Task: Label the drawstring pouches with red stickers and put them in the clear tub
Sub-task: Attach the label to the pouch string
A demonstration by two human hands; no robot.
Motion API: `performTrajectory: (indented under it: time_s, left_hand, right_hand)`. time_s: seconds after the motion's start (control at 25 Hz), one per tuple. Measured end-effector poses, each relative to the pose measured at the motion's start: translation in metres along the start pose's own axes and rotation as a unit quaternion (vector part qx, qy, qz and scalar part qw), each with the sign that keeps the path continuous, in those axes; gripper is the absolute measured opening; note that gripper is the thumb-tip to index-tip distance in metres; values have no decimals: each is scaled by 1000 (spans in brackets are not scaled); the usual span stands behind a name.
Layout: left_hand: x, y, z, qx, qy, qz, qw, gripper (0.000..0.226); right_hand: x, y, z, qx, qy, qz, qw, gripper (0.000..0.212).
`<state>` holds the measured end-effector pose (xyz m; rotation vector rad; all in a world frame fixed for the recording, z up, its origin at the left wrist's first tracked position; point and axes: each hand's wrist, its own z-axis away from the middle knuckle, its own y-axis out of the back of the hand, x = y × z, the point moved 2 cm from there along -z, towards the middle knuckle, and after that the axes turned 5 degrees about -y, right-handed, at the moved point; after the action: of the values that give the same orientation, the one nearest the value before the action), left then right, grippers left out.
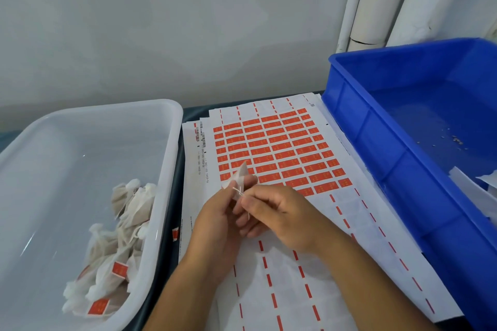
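Both hands meet right over the near part of the sticker sheet (282,158). Left hand (215,226) and right hand (279,217) each have their grip pinched on one small drawstring pouch (240,179), held up off the paper. Its long axis runs roughly upright, tip pointing up and away, with the string (238,191) tied at the lower end by the fingers. Left of that, the clear tub (161,169) has a pile of labelled pouches (118,250) in its near corner. Further right sits a blue crate (403,129) on the worktop (193,111).
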<state>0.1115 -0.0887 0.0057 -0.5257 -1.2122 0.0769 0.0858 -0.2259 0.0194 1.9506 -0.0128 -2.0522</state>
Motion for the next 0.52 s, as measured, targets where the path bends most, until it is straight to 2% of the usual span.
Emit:
performTrajectory:
  time_s: [0.16, 0.24, 0.36, 0.44, 0.52]
  left_hand:
    - [4, 5, -2, 3, -3, 89, 996, 37]
    - [7, 5, -1, 4, -27, 51, 998, 34]
    - [8, 2, 3, 16, -67, -161, 985, 41]
    - [7, 0, 6, 12, -116, -310, 944, 33]
    - [3, -2, 7, 7, -158, -387, 909, 25]
  right_hand:
    - [2, 6, -1, 22, -22, -2, 1000, 24]
    - [3, 10, -2, 51, -38, -18, 998, 24]
    - [4, 13, -3, 82, -65, -81, 991, 29]
    - [3, 15, -3, 101, -73, -130, 984, 31]
    - [2, 18, -3, 116, -60, -135, 982, 32]
